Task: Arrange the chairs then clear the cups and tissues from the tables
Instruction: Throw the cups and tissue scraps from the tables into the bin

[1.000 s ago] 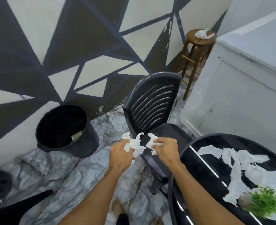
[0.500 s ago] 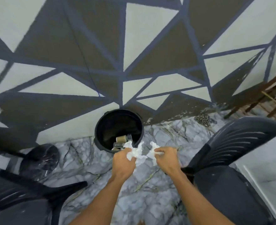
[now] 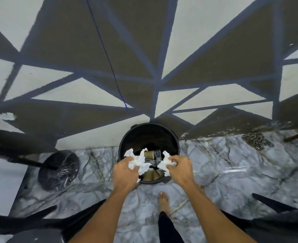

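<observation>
Crumpled white tissue (image 3: 138, 161): gripped in the left hand (image 3: 124, 172), fingers curled round it. Second tissue wad (image 3: 164, 162): pinched in the right hand (image 3: 179, 170), thumb against curled fingers. Hands side by side, not touching, both wads over the near rim of the black bin (image 3: 150, 134). Brown paper cups (image 3: 149, 154) lie inside the bin, between and below the two hands. Bare foot (image 3: 164, 201) on the marble floor (image 3: 223, 172), below the right wrist. Round black table base (image 3: 58, 172) well out to the left of the left hand.
</observation>
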Available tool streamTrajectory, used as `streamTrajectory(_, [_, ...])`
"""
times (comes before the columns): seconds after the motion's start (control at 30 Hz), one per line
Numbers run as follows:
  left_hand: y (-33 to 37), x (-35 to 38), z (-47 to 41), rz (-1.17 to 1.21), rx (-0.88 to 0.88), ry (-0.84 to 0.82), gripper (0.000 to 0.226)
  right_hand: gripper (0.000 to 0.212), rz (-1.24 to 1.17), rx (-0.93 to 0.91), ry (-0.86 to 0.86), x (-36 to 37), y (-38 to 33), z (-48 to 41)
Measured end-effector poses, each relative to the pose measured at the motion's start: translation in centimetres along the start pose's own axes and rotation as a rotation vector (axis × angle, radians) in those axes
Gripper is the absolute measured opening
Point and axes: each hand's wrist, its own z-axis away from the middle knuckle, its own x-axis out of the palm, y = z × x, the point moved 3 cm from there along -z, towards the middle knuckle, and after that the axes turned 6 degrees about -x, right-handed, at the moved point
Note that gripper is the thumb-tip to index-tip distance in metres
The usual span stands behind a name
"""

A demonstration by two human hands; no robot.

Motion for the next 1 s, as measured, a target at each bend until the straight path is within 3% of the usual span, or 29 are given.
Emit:
streamTrajectory(0.3, [-0.5, 6.4, -13.0, -0.123, -0.087, -0.094, 0.033, 0.022, 0.041, 0.168, -0.104, 7.3, 3.1, -13.2])
streamTrajectory(0.5, [-6.2, 15.9, -20.5, -0.136, -0.171, -0.201, 0.034, 0.025, 0.074, 0.263, -0.137, 14.0, 10.0, -19.3])
streamTrajectory(0.7, [-12.6, 25.3, -28.2, -0.160, -0.210, -0.205, 0.034, 0.024, 0.116, 0.306, -0.117, 22.5, 16.0, -27.3])
streamTrajectory(1.0, [-18.8, 34.1, -37.7, -0.303, -0.150, -0.224, 0.033, 0.026, 0.161, 0.407, -0.162, 33.2, 23.6, -35.0])
